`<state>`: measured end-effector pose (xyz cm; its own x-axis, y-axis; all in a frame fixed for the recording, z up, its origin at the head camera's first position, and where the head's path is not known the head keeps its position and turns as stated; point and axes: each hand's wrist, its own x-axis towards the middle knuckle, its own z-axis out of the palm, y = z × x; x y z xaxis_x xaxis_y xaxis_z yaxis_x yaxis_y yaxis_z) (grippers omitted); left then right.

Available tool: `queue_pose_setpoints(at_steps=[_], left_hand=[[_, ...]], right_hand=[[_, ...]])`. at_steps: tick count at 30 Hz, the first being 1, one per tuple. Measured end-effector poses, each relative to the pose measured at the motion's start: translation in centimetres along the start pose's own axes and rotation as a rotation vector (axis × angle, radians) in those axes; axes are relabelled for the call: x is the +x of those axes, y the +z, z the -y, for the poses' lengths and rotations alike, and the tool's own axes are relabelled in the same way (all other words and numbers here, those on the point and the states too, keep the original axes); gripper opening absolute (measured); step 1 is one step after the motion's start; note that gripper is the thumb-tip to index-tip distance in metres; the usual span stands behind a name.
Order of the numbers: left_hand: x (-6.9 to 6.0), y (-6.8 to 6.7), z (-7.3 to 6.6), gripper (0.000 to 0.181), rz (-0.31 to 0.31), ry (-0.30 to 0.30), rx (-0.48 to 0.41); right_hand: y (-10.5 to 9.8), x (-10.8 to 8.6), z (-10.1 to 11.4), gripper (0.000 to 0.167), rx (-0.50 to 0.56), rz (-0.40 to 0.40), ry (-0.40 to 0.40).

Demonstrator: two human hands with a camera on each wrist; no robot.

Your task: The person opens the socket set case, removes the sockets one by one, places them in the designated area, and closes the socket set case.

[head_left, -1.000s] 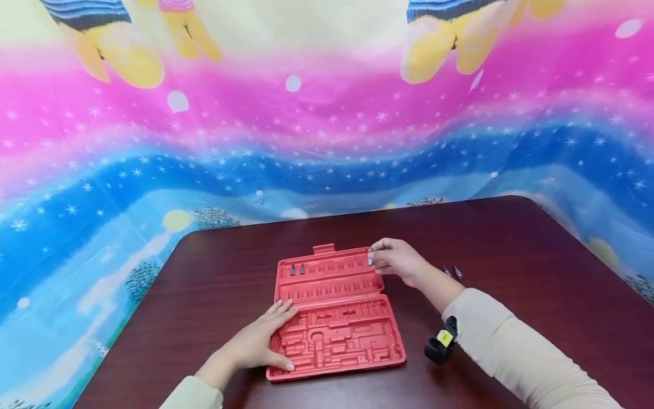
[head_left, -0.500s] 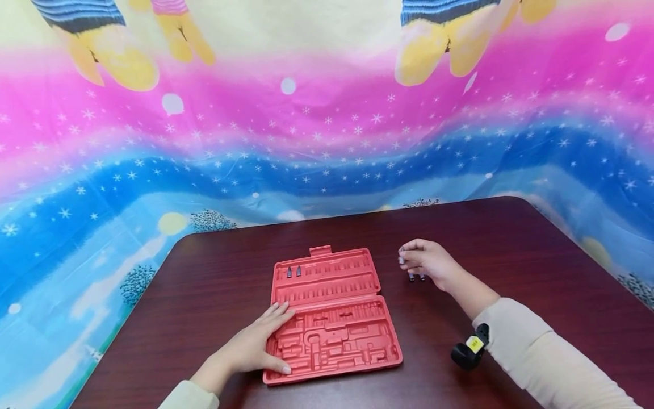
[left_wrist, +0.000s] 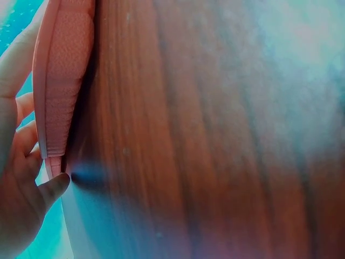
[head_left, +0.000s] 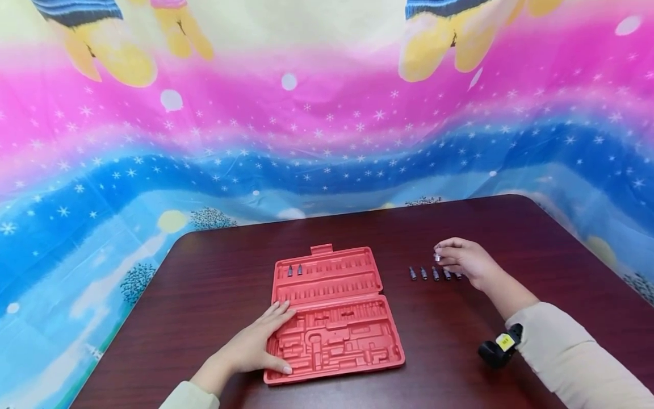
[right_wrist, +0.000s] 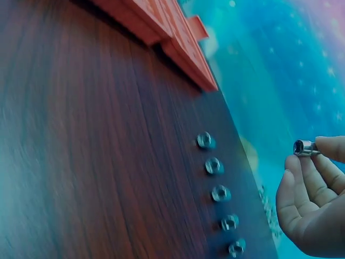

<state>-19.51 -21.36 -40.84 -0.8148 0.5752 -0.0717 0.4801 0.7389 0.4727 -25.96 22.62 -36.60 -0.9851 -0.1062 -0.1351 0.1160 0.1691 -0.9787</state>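
Note:
A red plastic tool case (head_left: 352, 332) lies unfolded on the table, with moulded slots in both halves. My left hand (head_left: 252, 343) rests on its left side, fingers spread over the edge and thumb on the near left corner. Two dark bits (head_left: 294, 271) stand in the upper half's back row of slots. Right of the case, my right hand (head_left: 470, 264) pinches a small silver bit socket (right_wrist: 305, 147) between thumb and fingertips, above the table. Its square hole shows in the right wrist view. Below that hand stand several bit sockets (head_left: 435, 274) in a row, the rightmost partly hidden.
The dark red-brown wooden table (head_left: 214, 272) has rounded far corners. A colourful printed cloth (head_left: 327, 142) hangs behind it. A black wrist camera (head_left: 498, 347) with a yellow label hangs under the right sleeve.
My right hand has moved right, from the case's far right corner to above the row of bit sockets, still pinching the bit socket. The left hand and case stay put.

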Motion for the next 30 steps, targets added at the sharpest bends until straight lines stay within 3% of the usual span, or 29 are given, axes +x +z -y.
queue_pose_setpoints(at_steps=[5, 19, 30], left_hand=[[0.1, 0.0, -0.1, 0.099, -0.002, 0.004, -0.005], [0.0, -0.3, -0.2, 0.1, -0.003, -0.003, -0.001], [0.0, 0.0, 0.0, 0.1, -0.005, -0.002, -0.013]], right_hand=[[-1.6, 0.1, -0.5, 0.025, -0.007, -0.029, 0.016], [-4.8, 0.6, -2.8, 0.035, -0.204, -0.045, 0.061], [-5.7, 0.9, -4.2, 0.026, -0.346, 0.008, 0.119]])
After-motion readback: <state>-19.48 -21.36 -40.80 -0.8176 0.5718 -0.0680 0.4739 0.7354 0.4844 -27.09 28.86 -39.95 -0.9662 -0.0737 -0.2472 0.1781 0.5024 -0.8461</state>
